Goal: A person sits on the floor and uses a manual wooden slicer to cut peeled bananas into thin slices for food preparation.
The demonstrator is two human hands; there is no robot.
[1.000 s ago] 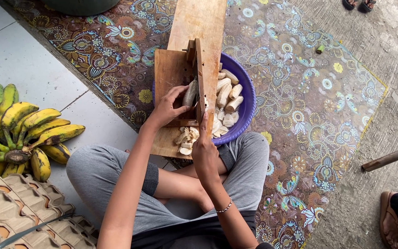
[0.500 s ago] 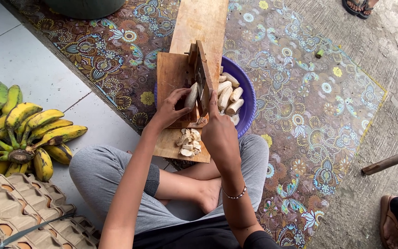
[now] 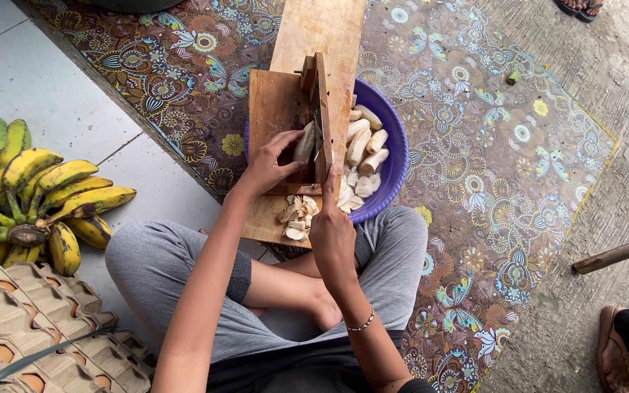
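So I'm sitting cross-legged on the floor, knees in grey trousers, half on pale tile and half on a patterned floral mat [image 3: 489, 167] that's running out toward rough bare ground on the right. Closest to me on the left, a stack of cardboard egg trays [image 3: 30, 327] is sitting beside my knee, and just past it a bunch of yellow-green bananas [image 3: 30, 196] is lying on the tile.

Right in front of my legs, the wooden slicer board [image 3: 274, 109] is resting tilted, its near end at my lap with a small heap of banana slices [image 3: 296, 215] piling up on it. My right hand [image 3: 333, 233] is closing around the lower end of the upright blade frame [image 3: 320, 116], gripping it. My left hand [image 3: 267, 167] is pinching a peeled banana [image 3: 304, 143] and pressing it against the blade.

Behind the board, touching it, a purple bowl [image 3: 394, 156] is holding more peeled bananas. A long plank [image 3: 322, 29] is reaching away past that.

Room-wise, the mat is lying open to the right of the bowl; a wooden stick [image 3: 616, 253] and somebody's sandalled foot [image 3: 624, 346] are sitting at the far right edge, well apart from me.

Compared to half a second ago, my right hand is sitting lower and nearer my lap, and the banana in my left is showing more.
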